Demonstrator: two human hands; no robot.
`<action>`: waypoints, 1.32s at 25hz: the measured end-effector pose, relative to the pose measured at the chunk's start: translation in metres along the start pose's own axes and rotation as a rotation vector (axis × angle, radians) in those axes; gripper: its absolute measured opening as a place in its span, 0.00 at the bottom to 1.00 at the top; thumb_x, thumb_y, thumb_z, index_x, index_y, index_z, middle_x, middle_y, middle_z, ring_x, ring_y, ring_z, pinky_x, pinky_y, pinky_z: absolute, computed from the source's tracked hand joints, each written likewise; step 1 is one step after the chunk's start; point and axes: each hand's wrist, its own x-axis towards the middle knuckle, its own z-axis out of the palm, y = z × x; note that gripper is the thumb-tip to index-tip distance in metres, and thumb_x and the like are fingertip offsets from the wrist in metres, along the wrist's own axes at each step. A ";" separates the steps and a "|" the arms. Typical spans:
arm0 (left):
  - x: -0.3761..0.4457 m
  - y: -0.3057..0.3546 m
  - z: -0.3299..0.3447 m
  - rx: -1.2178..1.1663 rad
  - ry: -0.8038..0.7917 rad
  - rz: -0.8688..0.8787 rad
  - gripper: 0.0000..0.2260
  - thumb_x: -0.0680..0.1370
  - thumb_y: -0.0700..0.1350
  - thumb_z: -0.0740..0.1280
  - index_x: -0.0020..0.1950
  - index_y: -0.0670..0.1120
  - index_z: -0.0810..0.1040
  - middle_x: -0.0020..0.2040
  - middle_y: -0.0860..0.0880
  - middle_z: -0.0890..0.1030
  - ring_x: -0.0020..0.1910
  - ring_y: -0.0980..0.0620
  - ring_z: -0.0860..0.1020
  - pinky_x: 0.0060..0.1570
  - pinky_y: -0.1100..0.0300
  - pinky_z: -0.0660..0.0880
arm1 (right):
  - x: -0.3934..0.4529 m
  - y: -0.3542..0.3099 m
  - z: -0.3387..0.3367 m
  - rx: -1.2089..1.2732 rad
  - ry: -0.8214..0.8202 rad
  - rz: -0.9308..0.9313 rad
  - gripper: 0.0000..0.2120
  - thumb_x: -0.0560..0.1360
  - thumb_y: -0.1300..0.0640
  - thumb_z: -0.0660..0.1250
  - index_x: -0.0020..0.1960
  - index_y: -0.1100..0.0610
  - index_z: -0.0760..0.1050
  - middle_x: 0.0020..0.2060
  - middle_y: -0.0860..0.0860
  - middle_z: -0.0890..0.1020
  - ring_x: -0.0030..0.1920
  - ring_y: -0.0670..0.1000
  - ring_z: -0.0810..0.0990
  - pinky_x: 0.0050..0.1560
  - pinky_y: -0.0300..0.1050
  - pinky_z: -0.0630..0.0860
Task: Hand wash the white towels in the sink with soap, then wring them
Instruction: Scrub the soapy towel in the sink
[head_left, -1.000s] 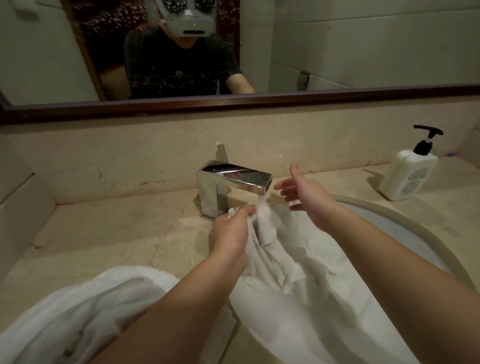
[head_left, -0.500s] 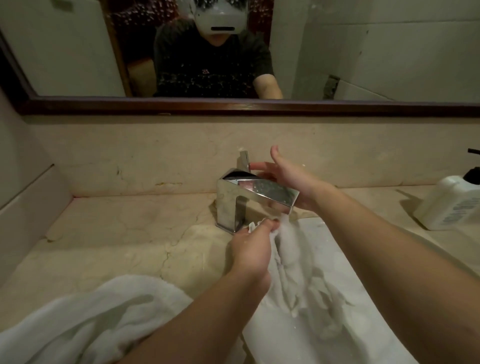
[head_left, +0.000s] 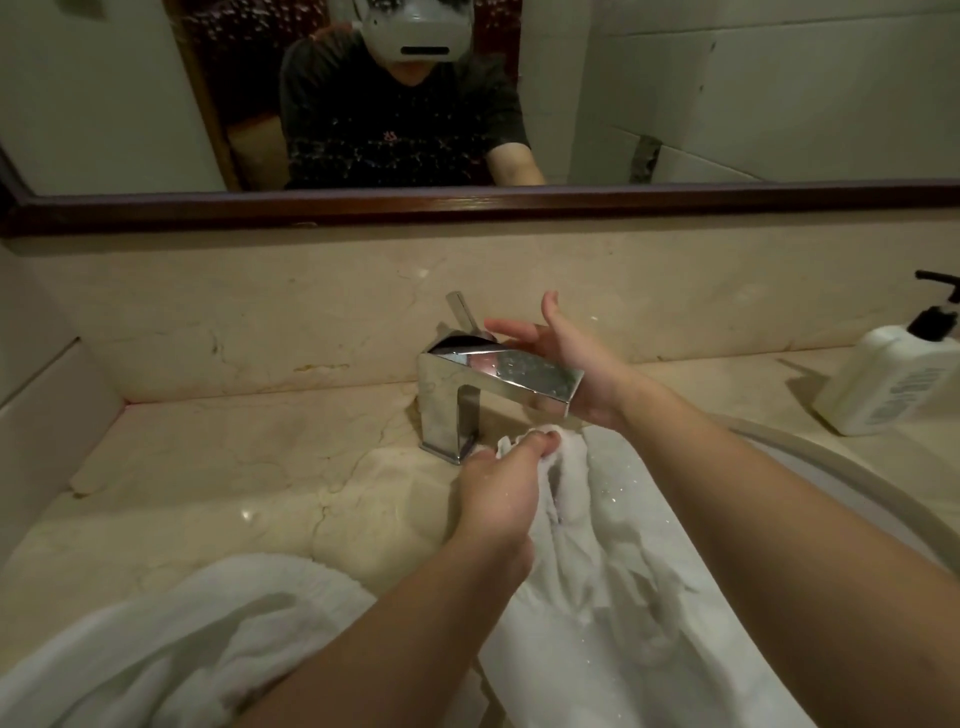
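A wet white towel (head_left: 613, 561) hangs into the sink (head_left: 857, 478), its top edge bunched just under the chrome faucet (head_left: 498, 384). My left hand (head_left: 498, 488) pinches that bunched edge. My right hand (head_left: 571, 364) reaches behind the faucet spout with fingers straight, their tips at the faucet's lever (head_left: 462, 312). No water stream shows from the spout. A second white towel (head_left: 171, 639) lies heaped on the counter at the lower left, partly under my left forearm.
A white pump soap bottle (head_left: 893, 379) stands on the marble counter (head_left: 218, 467) at the right. A backsplash and a wood-framed mirror (head_left: 467, 200) rise behind the faucet. A side wall closes the counter on the left.
My right hand rose from beside the water stream to the faucet lever behind the spout. The water seen running a second ago no longer shows. My left hand kept its hold on the towel.
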 end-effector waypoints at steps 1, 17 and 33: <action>-0.002 0.000 0.001 0.035 -0.022 0.007 0.31 0.55 0.58 0.78 0.55 0.48 0.81 0.52 0.46 0.86 0.51 0.44 0.84 0.59 0.46 0.80 | -0.005 0.005 -0.004 -0.013 0.082 -0.032 0.35 0.81 0.32 0.43 0.65 0.51 0.79 0.61 0.57 0.81 0.55 0.53 0.83 0.49 0.45 0.79; -0.045 -0.001 0.053 0.065 -0.556 -0.055 0.12 0.80 0.39 0.70 0.59 0.34 0.77 0.52 0.34 0.83 0.47 0.40 0.85 0.49 0.46 0.84 | -0.179 0.085 -0.027 0.048 0.492 -0.130 0.13 0.82 0.52 0.65 0.56 0.62 0.79 0.51 0.59 0.85 0.52 0.59 0.85 0.57 0.55 0.80; -0.019 -0.033 0.084 0.572 -0.418 0.374 0.07 0.80 0.47 0.71 0.45 0.45 0.80 0.43 0.46 0.86 0.44 0.47 0.85 0.47 0.51 0.81 | -0.187 0.091 -0.100 -0.138 0.966 -0.041 0.18 0.84 0.45 0.57 0.63 0.56 0.75 0.57 0.51 0.80 0.58 0.54 0.78 0.61 0.52 0.76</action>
